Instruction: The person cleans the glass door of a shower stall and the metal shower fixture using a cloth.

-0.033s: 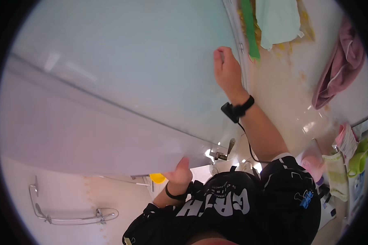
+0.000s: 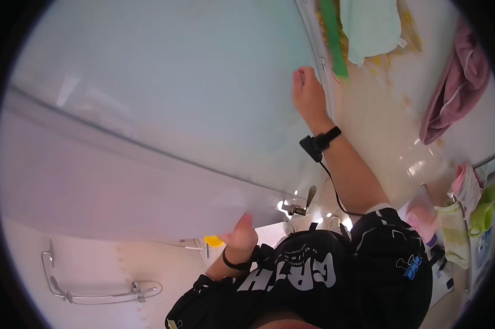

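Observation:
A large pale, milky panel (image 2: pixel 165 71) fills the upper left, with a dark seam across it and a lilac-tinted lower part (image 2: pixel 121 186). My left hand (image 2: pixel 241 234) is closed on the lower edge of this panel, its thumb on the front and its other fingers hidden behind. My right hand (image 2: pixel 309 96) is up by the panel's right border, its fingers curled in. Whether anything is inside that fist cannot be seen. A metal lever handle (image 2: pixel 302 209) sticks out near the panel's lower right corner, between my two arms.
A mint towel (image 2: pixel 371 30) and a green strip (image 2: pixel 334 41) hang at the upper right. Further right hangs a mauve towel (image 2: pixel 456 85). Cloths and a green plastic item (image 2: pixel 482 211) crowd the lower right. A chrome shower fitting (image 2: pixel 102 299) is on the lower-left wall, and a yellow object (image 2: pixel 213 240) shows beside my left hand.
My right hand has shifted slightly down and right in the picture. The panel's left part sits a little lower. My left hand keeps its hold.

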Available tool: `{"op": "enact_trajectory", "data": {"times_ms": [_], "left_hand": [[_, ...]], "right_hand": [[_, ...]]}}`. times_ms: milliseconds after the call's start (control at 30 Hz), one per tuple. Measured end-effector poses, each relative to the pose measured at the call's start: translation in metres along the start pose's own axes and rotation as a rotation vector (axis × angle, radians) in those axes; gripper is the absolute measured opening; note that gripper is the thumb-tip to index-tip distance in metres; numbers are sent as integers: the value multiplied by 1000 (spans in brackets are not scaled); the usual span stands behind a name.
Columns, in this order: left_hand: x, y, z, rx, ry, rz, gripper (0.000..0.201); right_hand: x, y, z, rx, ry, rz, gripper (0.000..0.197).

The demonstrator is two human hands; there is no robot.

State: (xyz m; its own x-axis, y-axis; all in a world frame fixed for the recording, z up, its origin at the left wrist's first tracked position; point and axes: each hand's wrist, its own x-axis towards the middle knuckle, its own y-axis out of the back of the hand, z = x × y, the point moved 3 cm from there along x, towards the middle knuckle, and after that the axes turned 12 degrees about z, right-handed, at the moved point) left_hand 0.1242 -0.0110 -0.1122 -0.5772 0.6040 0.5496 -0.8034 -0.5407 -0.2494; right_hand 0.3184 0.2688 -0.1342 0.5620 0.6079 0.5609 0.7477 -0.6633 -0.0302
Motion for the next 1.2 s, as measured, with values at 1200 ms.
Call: {"op": "enact_trajectory", "data": {"times_ms": [1200], "left_hand": [[28, -5, -23, -288, 69, -552, 70]], "right_hand": [[-347, 118, -78, 72, -317, -3, 44]]}}
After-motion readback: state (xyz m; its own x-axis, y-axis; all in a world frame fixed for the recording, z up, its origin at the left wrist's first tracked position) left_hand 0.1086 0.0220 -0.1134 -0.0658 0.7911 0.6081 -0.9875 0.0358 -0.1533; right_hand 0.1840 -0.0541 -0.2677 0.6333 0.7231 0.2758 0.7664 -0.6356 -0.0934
